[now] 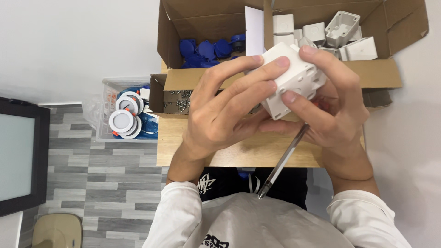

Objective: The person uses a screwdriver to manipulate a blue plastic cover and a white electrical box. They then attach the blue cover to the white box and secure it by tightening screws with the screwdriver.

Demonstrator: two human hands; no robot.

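Both of my hands hold a white plastic junction box (294, 80) above a wooden table (239, 154). My left hand (225, 110) wraps over its left side, fingers across the top face. My right hand (333, 103) grips its right side and also holds a screwdriver (282, 160) whose metal shaft points down toward my chest. The box's underside is hidden by my fingers.
A large open cardboard box (367, 73) behind holds blue round parts (206, 49) on the left and several white junction boxes (340, 30) on the right. A small cardboard box of screws (179, 98) sits at the left. A clear bin of round white lamps (124, 115) stands on the floor.
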